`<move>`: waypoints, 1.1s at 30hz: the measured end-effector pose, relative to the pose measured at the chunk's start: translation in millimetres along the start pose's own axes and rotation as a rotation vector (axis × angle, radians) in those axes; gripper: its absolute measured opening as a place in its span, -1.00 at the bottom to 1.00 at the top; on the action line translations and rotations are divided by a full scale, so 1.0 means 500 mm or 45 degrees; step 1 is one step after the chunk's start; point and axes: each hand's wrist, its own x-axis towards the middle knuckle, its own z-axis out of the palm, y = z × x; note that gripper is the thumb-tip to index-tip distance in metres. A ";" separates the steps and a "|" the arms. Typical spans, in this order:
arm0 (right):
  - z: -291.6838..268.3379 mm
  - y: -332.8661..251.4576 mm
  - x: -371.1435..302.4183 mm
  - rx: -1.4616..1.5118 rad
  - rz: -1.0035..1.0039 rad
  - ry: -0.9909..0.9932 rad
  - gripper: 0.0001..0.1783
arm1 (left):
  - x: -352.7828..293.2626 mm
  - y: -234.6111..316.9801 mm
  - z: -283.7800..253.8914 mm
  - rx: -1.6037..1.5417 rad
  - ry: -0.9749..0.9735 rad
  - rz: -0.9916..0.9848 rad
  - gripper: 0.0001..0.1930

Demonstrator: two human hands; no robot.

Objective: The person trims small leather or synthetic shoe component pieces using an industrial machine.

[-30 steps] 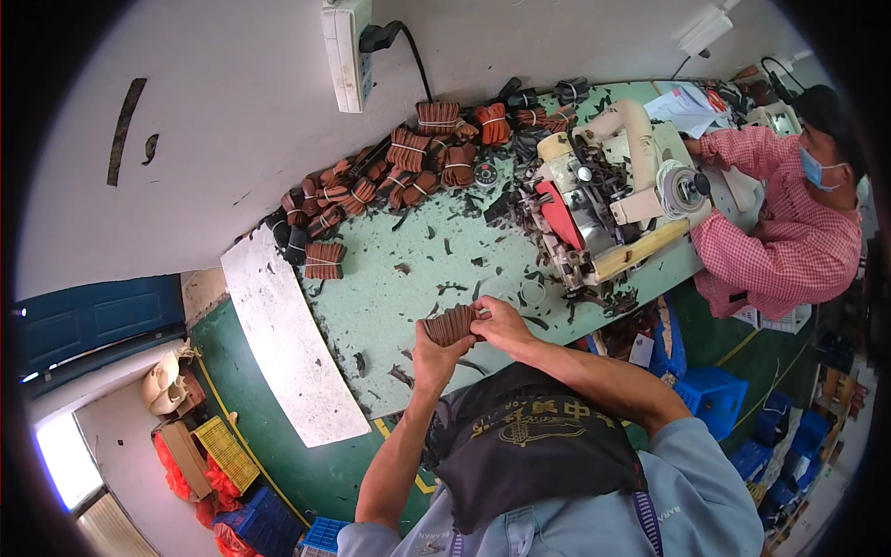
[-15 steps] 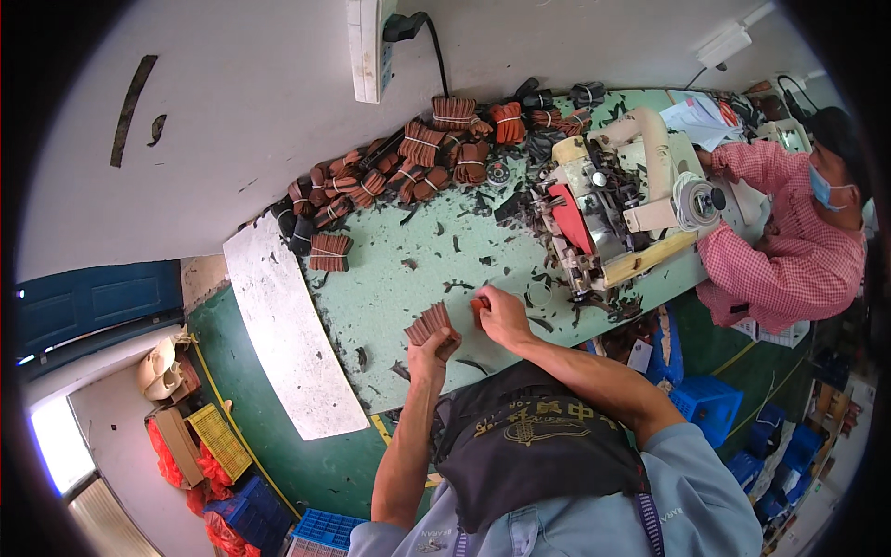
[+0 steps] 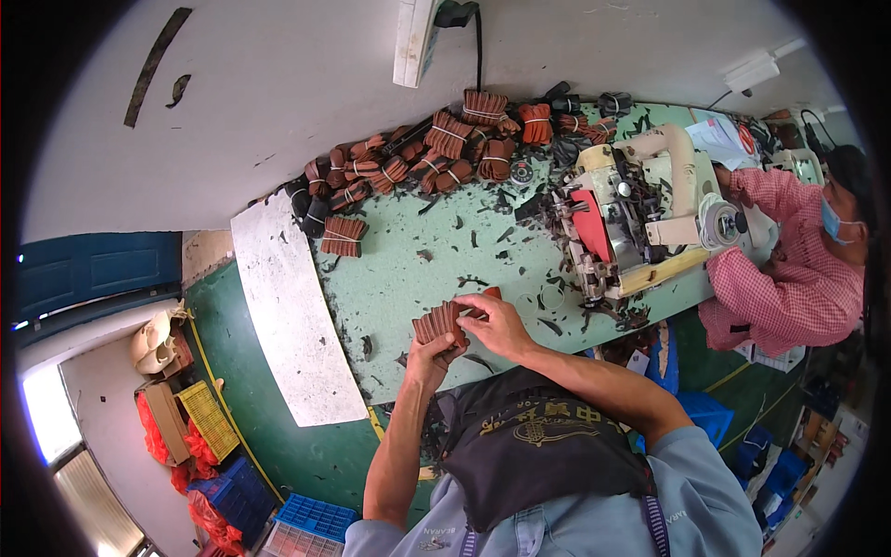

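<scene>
A fanned stack of brown leather strips is gripped by my left hand, its fingers closed around the lower end. My right hand touches the right side of this stack, fingers bent and pressed together. A reddish leather piece sticks out past the right fingers, which hold it against the stack's edge. Both hands are above the near edge of the green worktable. Up the table from them lies a tied bundle of brown strips.
Many tied leather bundles are piled along the wall. A cream machine with a red plate stands to the right. Dark scraps litter the tabletop. A white sheet covers its left end. A co-worker sits beyond the machine.
My right hand has moved left with the reddish piece, from apart to touching the stack. My left hand still grips the stack. The view has shifted slightly.
</scene>
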 end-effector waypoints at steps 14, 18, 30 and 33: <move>0.051 0.050 0.068 -0.295 0.201 -0.066 -0.79 | 0.011 -0.008 -0.053 0.115 0.397 0.295 -0.62; 0.073 0.051 0.096 -0.680 -0.113 -0.013 -0.75 | -0.009 0.001 -0.079 0.179 0.497 0.328 -0.60; 0.044 -0.009 0.058 0.468 0.448 -0.321 -0.74 | -0.019 0.017 -0.029 0.256 0.179 0.173 -0.57; 0.033 -0.013 0.046 0.560 0.572 -0.268 -0.78 | -0.018 0.027 -0.013 0.364 0.260 0.172 -0.58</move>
